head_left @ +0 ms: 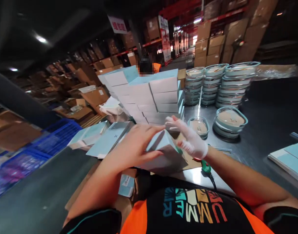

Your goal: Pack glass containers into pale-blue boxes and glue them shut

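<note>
A pale blue and white box (163, 156) stands in front of my body at the table's edge. My bare left hand (137, 143) reaches over its left side, fingers stretched and thumb apart, seemingly touching the top. On the other side my right hand (191, 139), in a white glove, is spread open near the box's upper right edge; contact there is unclear. Brown cardboard (189, 161) shows beside the box. Just beyond both hands rises a stack of white boxes with blue tops (141, 97). Light blue flat boxes (111, 139) lie left of my left hand.
Oval glass containers (233, 84) stand in stacks at right, with a shorter pile (229, 120) nearer. A green-handled tool (206, 166) lies near my right wrist. Blue crates (58, 139) are at left. A person (146, 66) is behind the stack. Below, a carton holds a small box (126, 185).
</note>
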A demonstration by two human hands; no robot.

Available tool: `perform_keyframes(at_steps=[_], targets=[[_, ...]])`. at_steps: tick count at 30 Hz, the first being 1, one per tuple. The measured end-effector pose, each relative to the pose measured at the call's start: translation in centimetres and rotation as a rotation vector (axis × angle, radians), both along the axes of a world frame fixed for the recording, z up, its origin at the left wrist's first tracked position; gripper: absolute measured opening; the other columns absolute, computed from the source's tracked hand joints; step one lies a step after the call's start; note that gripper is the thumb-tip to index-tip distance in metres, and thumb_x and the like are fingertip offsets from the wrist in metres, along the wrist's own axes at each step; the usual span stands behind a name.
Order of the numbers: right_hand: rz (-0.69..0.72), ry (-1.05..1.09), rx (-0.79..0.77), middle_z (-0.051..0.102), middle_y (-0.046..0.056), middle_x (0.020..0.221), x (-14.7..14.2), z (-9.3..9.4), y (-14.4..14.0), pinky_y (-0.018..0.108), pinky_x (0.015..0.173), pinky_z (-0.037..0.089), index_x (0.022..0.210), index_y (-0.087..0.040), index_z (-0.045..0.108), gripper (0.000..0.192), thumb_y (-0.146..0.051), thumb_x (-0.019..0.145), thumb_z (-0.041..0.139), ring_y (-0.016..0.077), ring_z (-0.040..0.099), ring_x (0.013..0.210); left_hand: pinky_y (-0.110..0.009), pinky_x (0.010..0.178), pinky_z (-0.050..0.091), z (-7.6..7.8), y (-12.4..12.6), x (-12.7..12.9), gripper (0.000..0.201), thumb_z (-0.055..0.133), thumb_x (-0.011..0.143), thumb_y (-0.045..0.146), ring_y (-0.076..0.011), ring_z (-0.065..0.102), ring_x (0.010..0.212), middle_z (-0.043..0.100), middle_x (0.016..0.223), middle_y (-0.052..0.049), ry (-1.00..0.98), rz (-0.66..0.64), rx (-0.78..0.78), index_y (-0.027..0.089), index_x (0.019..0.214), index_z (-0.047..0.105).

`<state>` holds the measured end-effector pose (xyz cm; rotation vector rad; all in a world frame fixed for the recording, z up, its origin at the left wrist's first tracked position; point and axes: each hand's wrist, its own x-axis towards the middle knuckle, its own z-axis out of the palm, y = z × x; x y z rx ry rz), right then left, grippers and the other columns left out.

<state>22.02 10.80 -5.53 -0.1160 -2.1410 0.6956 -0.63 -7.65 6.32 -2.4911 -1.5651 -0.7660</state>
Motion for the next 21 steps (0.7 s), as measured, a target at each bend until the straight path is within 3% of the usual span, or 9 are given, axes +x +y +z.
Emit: perform_keyframes(at_steps=[2, 4, 6, 9, 11, 13, 16, 18, 21], targets=[[-0.313, -0.114, -0.043, 0.055, 0.016, 0.166, 2.4, -2.1, 4.0, 0.053, 0.129, 0.042, 0.157, -0.02, 0.058, 0.071, -0.07, 0.107, 0.046, 0.0303, 0.053, 0.154, -0.042, 0.096, 0.06, -0.8, 0.4, -3.1, 0.063, 0.087, 0.087, 0.045, -0.027, 0.073, 0.104, 0.076, 0.123, -0.006, -0.228, 0.115, 0.197, 0.029, 0.144, 0.067], [-0.483, -0.165, -0.068, 0.07, 0.025, 0.144, 5.2, -4.4, 7.3, 0.064, 0.123, 0.044, 0.118, -0.013, 0.078, 0.061, -0.068, 0.095, 0.068, 0.0403, 0.06, 0.143, -0.037, 0.089, 0.06, -2.7, 0.9, -6.7, 0.077, 0.093, 0.078, 0.046, -0.0218, 0.07, 0.096, 0.074, 0.114, -0.002, -0.565, 0.251, 0.437, 0.031, 0.147, 0.062], [-0.579, -0.19, -0.078, 0.079, 0.022, 0.119, 7.3, -6.6, 9.0, 0.061, 0.112, 0.053, 0.086, -0.018, 0.076, 0.046, -0.064, 0.089, 0.079, 0.0381, 0.069, 0.125, -0.036, 0.09, 0.06, -5.7, 1.9, -9.1, 0.097, 0.098, 0.068, 0.048, -0.0202, 0.069, 0.098, 0.071, 0.114, -0.001, -0.87, 0.321, 0.534, 0.03, 0.153, 0.054], [-0.69, -0.153, -0.081, 0.078, 0.008, 0.094, 8.5, -8.5, 9.3, 0.047, 0.097, 0.06, 0.079, -0.02, 0.07, 0.043, -0.058, 0.098, 0.074, 0.0237, 0.074, 0.097, -0.039, 0.098, 0.059, -11.4, 3.7, -8.8, 0.107, 0.098, 0.061, 0.045, -0.0257, 0.07, 0.111, 0.068, 0.131, -0.009, -1.114, 0.344, 0.253, 0.024, 0.154, 0.05], [-0.77, -0.074, -0.079, 0.074, 0.002, 0.084, 8.7, -8.2, 9.0, 0.041, 0.09, 0.061, 0.084, -0.019, 0.07, 0.042, -0.057, 0.102, 0.069, 0.0182, 0.071, 0.083, -0.04, 0.098, 0.058, -15.2, 4.7, -6.8, 0.1, 0.093, 0.061, 0.043, -0.0287, 0.07, 0.114, 0.068, 0.131, -0.011, -1.217, 0.328, 0.038, 0.022, 0.15, 0.053], [-0.854, 0.044, -0.076, 0.072, 0.002, 0.08, 9.1, -6.5, 8.3, 0.041, 0.086, 0.06, 0.086, -0.02, 0.071, 0.041, -0.057, 0.104, 0.065, 0.0194, 0.07, 0.079, -0.04, 0.097, 0.058, -18.3, 5.4, -4.7, 0.097, 0.09, 0.058, 0.037, -0.0309, 0.069, 0.118, 0.068, 0.133, -0.011, -1.276, 0.316, -0.117, 0.022, 0.147, 0.054], [-0.926, 0.222, -0.058, 0.076, 0.007, 0.09, 10.7, -1.6, 5.6, 0.044, 0.089, 0.06, 0.1, -0.021, 0.076, 0.037, -0.054, 0.106, 0.059, 0.0241, 0.072, 0.088, -0.04, 0.1, 0.056, -21.3, 5.8, -2.8, 0.097, 0.086, 0.053, 0.026, -0.0334, 0.065, 0.125, 0.066, 0.138, -0.013, -1.317, 0.269, -0.296, 0.021, 0.144, 0.053], [-0.885, 0.277, -0.025, 0.079, 0.01, 0.108, 11.9, 2.4, 2.6, 0.042, 0.095, 0.059, 0.114, -0.018, 0.078, 0.035, -0.048, 0.105, 0.063, 0.0236, 0.074, 0.1, -0.041, 0.105, 0.053, -22.5, 5.8, -2.4, 0.096, 0.085, 0.051, 0.023, -0.0343, 0.064, 0.129, 0.066, 0.14, -0.013, -1.346, 0.22, -0.359, 0.021, 0.142, 0.053], [-0.677, 0.206, -0.004, 0.079, 0.009, 0.118, 12.2, 7.3, -2.0, 0.04, 0.101, 0.059, 0.114, -0.02, 0.081, 0.034, -0.05, 0.103, 0.071, 0.0229, 0.074, 0.111, -0.041, 0.111, 0.05, -23.7, 5.6, -1.6, 0.098, 0.091, 0.052, 0.024, -0.0344, 0.063, 0.132, 0.065, 0.14, -0.012, -1.391, 0.15, -0.38, 0.023, 0.142, 0.052]])
